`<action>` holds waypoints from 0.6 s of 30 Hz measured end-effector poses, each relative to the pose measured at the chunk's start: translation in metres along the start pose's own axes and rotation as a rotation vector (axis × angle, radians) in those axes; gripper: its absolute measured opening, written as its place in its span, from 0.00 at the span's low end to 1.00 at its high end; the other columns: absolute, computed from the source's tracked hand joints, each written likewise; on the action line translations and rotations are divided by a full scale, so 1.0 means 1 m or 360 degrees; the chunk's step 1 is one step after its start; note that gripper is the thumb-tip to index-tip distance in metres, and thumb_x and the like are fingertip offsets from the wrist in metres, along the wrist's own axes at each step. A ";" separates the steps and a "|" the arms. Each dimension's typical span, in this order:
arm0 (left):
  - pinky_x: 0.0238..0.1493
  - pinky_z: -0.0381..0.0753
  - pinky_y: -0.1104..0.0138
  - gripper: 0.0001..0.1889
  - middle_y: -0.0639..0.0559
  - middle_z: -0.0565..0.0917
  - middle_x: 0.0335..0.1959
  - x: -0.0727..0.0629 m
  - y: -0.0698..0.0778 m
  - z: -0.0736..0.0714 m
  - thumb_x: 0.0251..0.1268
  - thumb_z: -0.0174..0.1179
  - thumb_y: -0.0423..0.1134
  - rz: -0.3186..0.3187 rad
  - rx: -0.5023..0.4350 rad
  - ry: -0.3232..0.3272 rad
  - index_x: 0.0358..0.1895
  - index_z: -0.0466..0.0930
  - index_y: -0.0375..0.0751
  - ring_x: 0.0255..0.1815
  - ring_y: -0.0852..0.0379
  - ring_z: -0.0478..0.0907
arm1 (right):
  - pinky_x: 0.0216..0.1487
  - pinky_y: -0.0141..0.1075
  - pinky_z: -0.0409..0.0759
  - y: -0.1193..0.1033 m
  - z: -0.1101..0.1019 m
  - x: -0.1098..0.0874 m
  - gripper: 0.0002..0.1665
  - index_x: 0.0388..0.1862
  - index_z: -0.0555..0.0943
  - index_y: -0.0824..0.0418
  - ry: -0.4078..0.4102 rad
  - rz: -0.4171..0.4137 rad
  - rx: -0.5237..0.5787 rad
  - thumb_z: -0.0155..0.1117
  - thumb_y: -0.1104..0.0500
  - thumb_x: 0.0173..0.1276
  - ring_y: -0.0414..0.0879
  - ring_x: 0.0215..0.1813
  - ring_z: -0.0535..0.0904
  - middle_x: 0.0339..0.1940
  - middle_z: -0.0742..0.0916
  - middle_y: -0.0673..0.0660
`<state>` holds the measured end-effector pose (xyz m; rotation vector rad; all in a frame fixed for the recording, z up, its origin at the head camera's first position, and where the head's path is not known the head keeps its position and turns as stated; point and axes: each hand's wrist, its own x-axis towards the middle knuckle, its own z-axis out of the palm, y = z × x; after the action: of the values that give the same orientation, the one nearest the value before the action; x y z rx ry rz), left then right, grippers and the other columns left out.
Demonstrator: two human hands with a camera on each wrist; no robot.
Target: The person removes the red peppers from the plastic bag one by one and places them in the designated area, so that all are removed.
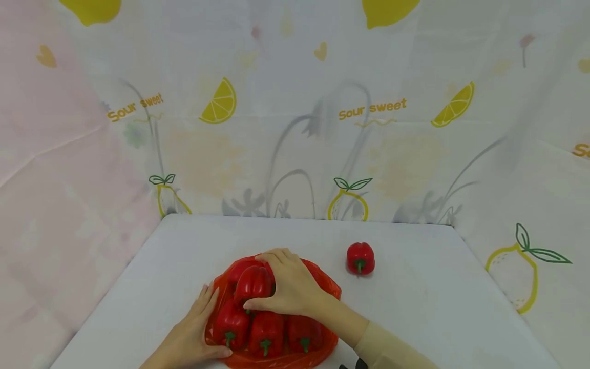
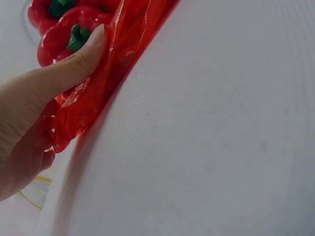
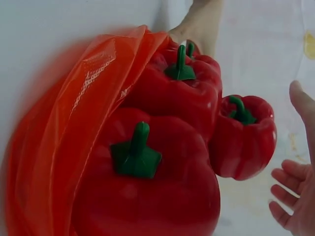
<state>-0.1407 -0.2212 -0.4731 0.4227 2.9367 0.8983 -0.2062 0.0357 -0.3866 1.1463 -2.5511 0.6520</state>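
**Surface finishes**

The red peppers (image 3: pixel 167 191) look smooth, glossy and plastic, their green stems (image 3: pixel 135 162) duller. The orange-red bag (image 3: pixel 61 147) is thin, crinkled, translucent plastic. The desk (image 1: pixel 415 307) is smooth, matt; lightly creased, matt cloth (image 1: pixel 295 148) lines its far edge.

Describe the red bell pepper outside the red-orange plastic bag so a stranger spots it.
On the white table in the head view, find the open red-orange plastic bag, low centre. Beyond its right side lies a glossy red bell pepper, green stem toward the camera. Unlike the red peppers bunched in the bag, it sits alone on the table.
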 end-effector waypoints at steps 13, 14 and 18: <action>0.50 0.74 0.39 0.68 0.37 0.43 0.77 -0.001 -0.001 0.003 0.36 0.71 0.69 0.0017 -0.0040 -0.0006 0.76 0.46 0.33 0.74 0.32 0.42 | 0.56 0.53 0.75 -0.005 0.022 0.010 0.56 0.70 0.66 0.50 -0.0355 0.0544 0.0310 0.61 0.21 0.48 0.48 0.61 0.72 0.63 0.76 0.49; 0.50 0.74 0.39 0.68 0.37 0.43 0.77 -0.001 -0.001 0.003 0.36 0.71 0.69 0.0015 -0.0046 -0.0013 0.76 0.46 0.33 0.74 0.32 0.42 | 0.56 0.52 0.76 -0.005 0.023 0.010 0.56 0.70 0.66 0.50 -0.0371 0.0558 0.0311 0.61 0.21 0.48 0.48 0.61 0.73 0.62 0.77 0.49; 0.49 0.75 0.39 0.68 0.37 0.42 0.77 -0.001 -0.001 0.002 0.36 0.71 0.69 0.0018 -0.0048 -0.0015 0.76 0.45 0.33 0.74 0.30 0.43 | 0.53 0.52 0.77 -0.004 0.028 0.009 0.54 0.67 0.68 0.50 -0.0391 0.0595 0.0317 0.63 0.22 0.48 0.50 0.57 0.75 0.60 0.78 0.50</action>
<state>-0.1400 -0.2210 -0.4756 0.4408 2.9115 0.9379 -0.2112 0.0135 -0.4060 0.8529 -3.0052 0.9193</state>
